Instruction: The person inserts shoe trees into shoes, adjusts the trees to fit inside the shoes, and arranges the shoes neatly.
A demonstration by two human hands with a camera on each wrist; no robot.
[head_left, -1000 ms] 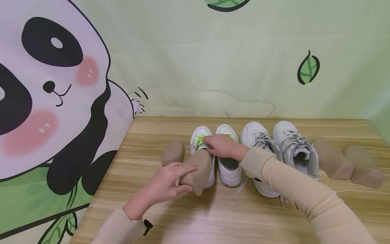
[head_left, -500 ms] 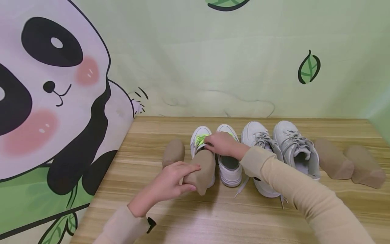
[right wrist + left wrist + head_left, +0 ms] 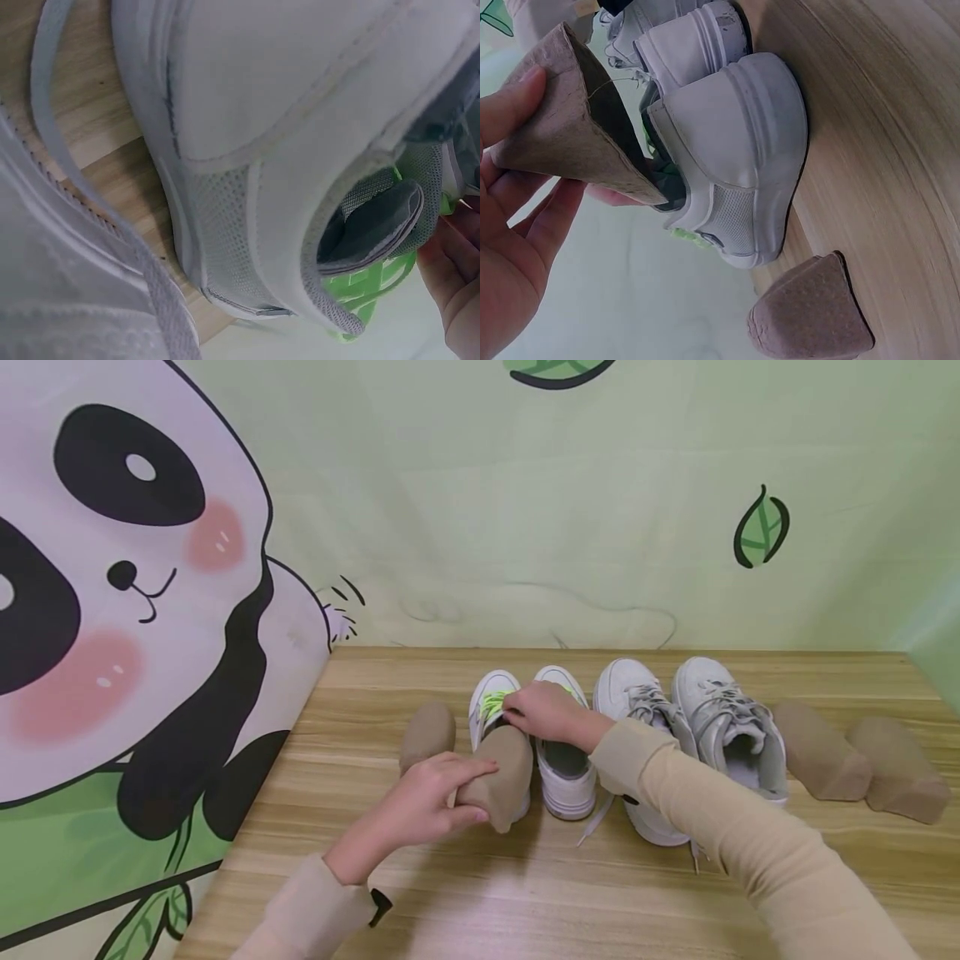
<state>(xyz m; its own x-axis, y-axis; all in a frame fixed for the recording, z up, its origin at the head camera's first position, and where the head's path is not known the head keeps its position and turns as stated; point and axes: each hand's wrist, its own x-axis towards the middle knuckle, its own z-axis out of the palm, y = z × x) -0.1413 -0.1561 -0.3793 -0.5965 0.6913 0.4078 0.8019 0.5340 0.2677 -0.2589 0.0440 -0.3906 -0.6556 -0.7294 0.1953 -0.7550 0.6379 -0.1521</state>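
Observation:
My left hand (image 3: 420, 806) holds a brown moulded-pulp shoe insert (image 3: 504, 777) between thumb and fingers. In the left wrist view the insert (image 3: 559, 127) tilts, its lower edge at the opening of a white sneaker (image 3: 712, 142) with green laces. From the other side my right hand (image 3: 547, 714) reaches across and pinches at the tongue of that sneaker (image 3: 480, 693); its fingertips are partly hidden. The matching green-laced sneaker (image 3: 567, 797) stands under my right hand. In the right wrist view the right hand (image 3: 457, 262) shows past this nearer shoe.
Right of these stand two larger white sneakers (image 3: 618, 681) with grey laces trailing onto the wooden surface (image 3: 555, 893). Two brown inserts (image 3: 821, 756) lie at the far right, and another brown insert (image 3: 429, 735) at the left. A panda-printed backdrop (image 3: 480, 527) rises behind.
My left hand has moved slightly right and up with the insert, which now overlaps more of the left green-laced sneaker. The right hand stays almost still at the tongue.

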